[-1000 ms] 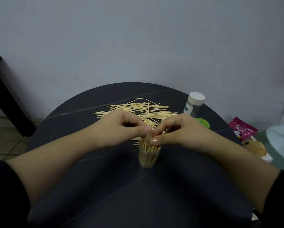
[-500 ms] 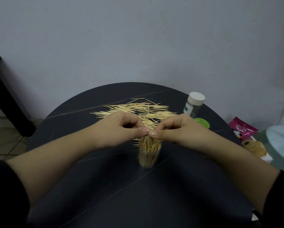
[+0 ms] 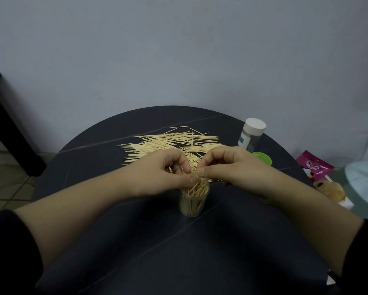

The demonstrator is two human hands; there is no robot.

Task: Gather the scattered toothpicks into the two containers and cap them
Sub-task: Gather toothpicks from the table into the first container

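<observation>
- I see my left hand (image 3: 161, 173) just over the mouth of the clear cup (image 3: 192, 204). Its fingers are curled in, and the thumb and first finger pinch the tops of the toothpicks (image 3: 197, 188) that stand in the cup.
- My right hand (image 3: 228, 167) is right beside it, thumb tip pressed tight to the first finger (I cannot tell if a stick is held in there, it is too small to see).
- The cup stands upright in the middle of the dark round table (image 3: 136, 241) and is nearly full.
- A big pile (image 3: 170, 143) of loose sticks lies flat behind my hands.
- A jar (image 3: 252, 134) with a white lid stands at the far right of the table.
- A green cap (image 3: 262, 159) lies near it, partly hidden by my right hand.
</observation>
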